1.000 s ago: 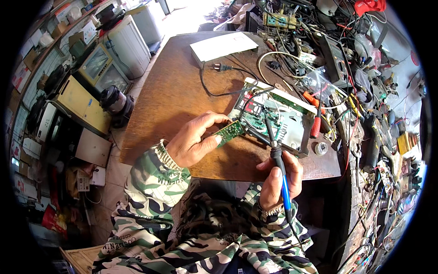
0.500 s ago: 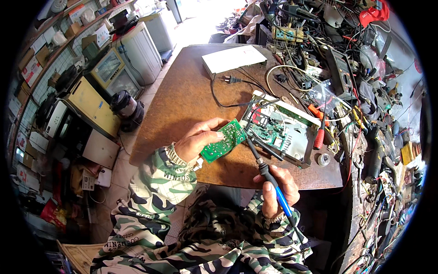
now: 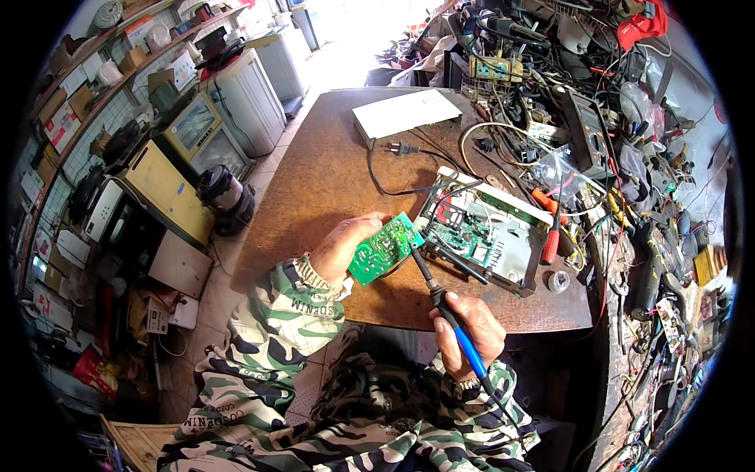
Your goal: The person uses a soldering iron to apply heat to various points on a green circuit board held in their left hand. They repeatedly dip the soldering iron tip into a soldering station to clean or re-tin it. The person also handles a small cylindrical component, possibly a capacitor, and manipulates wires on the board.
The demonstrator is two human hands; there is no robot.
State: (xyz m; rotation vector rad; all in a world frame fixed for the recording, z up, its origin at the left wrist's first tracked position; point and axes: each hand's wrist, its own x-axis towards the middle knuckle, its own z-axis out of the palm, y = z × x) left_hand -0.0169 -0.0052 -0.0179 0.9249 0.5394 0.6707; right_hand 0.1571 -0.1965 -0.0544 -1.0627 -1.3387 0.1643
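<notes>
A green circuit board is gripped along its left edge by my left hand, its soldered face turned up toward me. My right hand holds a blue-handled soldering iron like a pen. The iron's tip meets or nearly meets the board's right edge; actual contact cannot be made out. Just beyond, an opened metal device case lies on the table with another green board and wires inside. A black power cord with a two-pin plug runs from near the case.
A white cover panel lies at the wooden table's far side. Right of the case are a red-handled screwdriver and a small round clear container. Tangled cables, tools and a multimeter crowd the right. Cabinets line the left.
My left thumb has drawn back off the board's face toward its edge. The iron and my right hand have shifted slightly left, with the tip lower along the board's right side.
</notes>
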